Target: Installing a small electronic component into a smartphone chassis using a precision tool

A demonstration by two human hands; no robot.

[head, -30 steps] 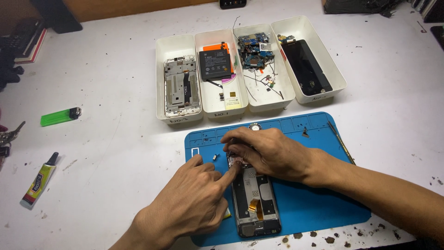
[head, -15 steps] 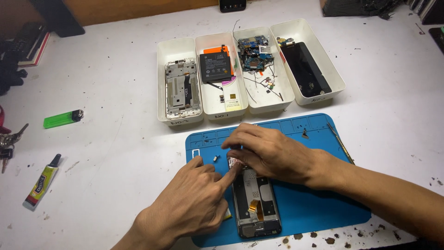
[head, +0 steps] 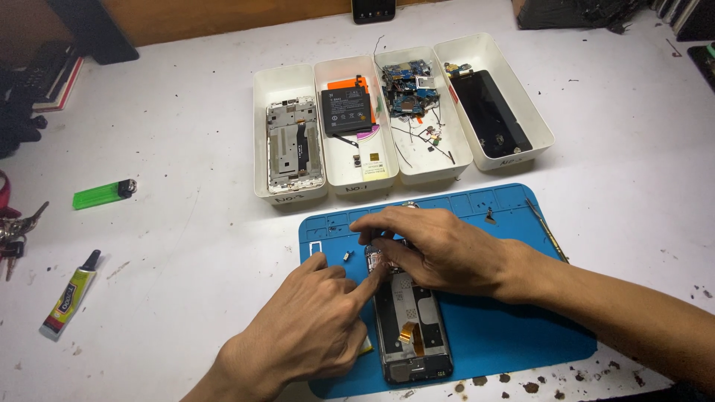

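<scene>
Opened phone frame (head: 412, 327) lies lengthwise on blue work mat (head: 514, 335), left hand (head: 305, 335) loosely curled with forefinger pressed to the frame's top end, right hand (head: 432, 249) arched over that same end, fingertips pinching something too small to identify, four white trays (head: 402, 160) beyond.

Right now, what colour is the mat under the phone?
Blue mat, clearest in the head view.

Matt blue rubbery mat (head: 506, 342); metal phone frame (head: 412, 327); smooth white plastic trays (head: 287, 195); glossy black screen (head: 491, 113).
</scene>
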